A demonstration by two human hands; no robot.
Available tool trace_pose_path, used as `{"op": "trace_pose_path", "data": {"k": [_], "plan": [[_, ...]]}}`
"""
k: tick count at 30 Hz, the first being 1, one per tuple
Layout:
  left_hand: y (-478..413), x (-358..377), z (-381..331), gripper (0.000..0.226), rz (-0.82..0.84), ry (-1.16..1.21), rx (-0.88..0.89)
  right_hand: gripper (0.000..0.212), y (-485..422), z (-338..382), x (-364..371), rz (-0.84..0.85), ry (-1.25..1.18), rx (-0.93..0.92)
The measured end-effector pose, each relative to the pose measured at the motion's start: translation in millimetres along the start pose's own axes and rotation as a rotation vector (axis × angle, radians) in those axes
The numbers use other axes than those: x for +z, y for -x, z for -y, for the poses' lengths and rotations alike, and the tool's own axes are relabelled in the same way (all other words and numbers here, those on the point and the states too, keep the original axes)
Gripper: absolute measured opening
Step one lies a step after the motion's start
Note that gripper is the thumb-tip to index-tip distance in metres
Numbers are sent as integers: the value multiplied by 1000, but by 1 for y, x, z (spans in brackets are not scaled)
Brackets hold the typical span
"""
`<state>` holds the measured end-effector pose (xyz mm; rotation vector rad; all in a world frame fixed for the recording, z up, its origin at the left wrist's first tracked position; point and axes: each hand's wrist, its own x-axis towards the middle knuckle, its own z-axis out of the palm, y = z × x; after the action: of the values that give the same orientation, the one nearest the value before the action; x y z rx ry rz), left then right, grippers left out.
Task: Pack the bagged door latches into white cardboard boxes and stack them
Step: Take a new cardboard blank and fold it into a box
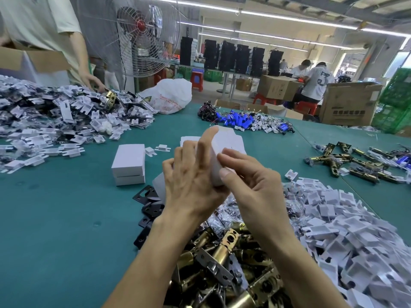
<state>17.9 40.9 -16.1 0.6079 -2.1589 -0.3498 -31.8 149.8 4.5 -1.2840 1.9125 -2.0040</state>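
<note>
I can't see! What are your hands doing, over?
Left hand, right hand both gripping a white box. Two boxes stacked nearby. Nothing blocking.

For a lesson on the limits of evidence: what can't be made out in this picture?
Head view, white box: its inside, covered by the left hand and right hand holding it.
Head view, brass latch pile: cut off by the bottom edge.
Head view, plastic sack: its print is too small to read.
</note>
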Motion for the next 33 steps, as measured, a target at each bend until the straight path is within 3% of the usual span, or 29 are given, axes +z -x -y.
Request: {"op": "trace_pose_path", "data": {"k": [5,9,13,17,19,20,22,23,24,26,28,29,33], "plan": [[1,-2,-4,46,30,39,13,41,5,-9,0,-46,138,-101],[3,-3,-6,38,12,66,16,33,10,-13,3,-57,165,-66],[3,0,-4,64,-12,89,125,17,7,-7,-3,-72,182,-55],[-1,-2,1,94,105,185,168,29,-3,-5,-13,-135,186,-7],[-3,-4,-1,92,74,179,138,40,-10,-6,-20,-236,189,24],[-4,-6,-3,78,-3,198,104,45,-14,-5,-24,-285,189,18],[-8,-12,-7,42,-139,417,-92,56,-17,-3,-29,-340,166,-41],[-11,-17,-8,35,-123,611,-267,60,-16,-2,-29,-333,154,-87],[-14,-20,-7,42,-14,849,-486,62,-14,-2,-28,-302,150,-137],[-18,-24,-2,82,369,1272,-846,62,-9,-4,-21,-194,190,-235],[-18,-28,4,102,666,1592,-922,66,-5,-9,-17,-77,272,-304],[-17,-30,7,106,734,1697,-905,67,-3,-13,-17,-24,326,-330],[-17,-30,4,92,614,1813,-869,67,0,-21,-21,115,466,-360]]}}
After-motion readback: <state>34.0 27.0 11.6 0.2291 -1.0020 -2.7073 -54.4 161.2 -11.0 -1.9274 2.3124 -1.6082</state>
